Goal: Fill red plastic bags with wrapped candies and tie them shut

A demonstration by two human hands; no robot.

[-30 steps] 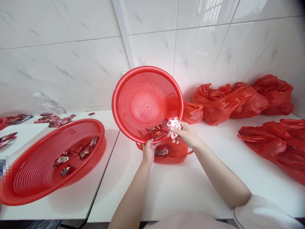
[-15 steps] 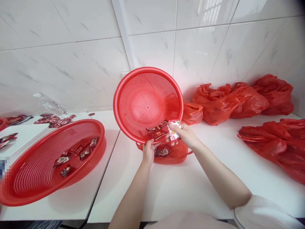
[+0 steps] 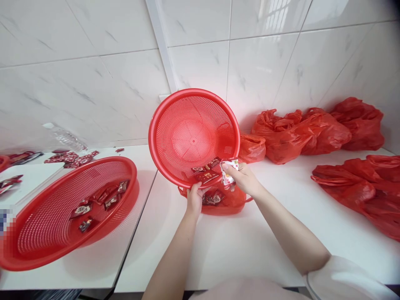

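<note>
The white right desk (image 3: 250, 246) has red bags (image 3: 287, 137) lined along its rear edge and a limp heap of bags (image 3: 362, 191) by its right edge; the left desk (image 3: 93, 271) bears a second basket (image 3: 46, 229). Over the left half of the right desk, the basket (image 3: 193, 141) is held tilted, mouth toward the person: round, red, thick-rimmed, with finely perforated walls and faint lines radiating across its base. Just below its lower rim sits an open bag (image 3: 234, 203), thin, red and see-through, with dark packets (image 3: 213, 198) showing; whether basket and bag touch I cannot tell. The left hand (image 3: 195, 201) grips the basket's bottom rim, thumb over the edge, other fingers mostly hidden. The right hand (image 3: 245, 179), at the rim's lower right, pinches a white packet (image 3: 229, 179), small and flat with pinkish-red printing, between thumb and fingers. Inside, against the low side, lie a red packet (image 3: 206, 177) and a few brown packets (image 3: 198, 169). Compared with a second ago, the basket sits slightly farther right, and the white packet is a little lower and slightly turned; the packets inside lie as they did. Gold characters mark the red packet and pale lettering the dark packets, all too small to read.
</note>
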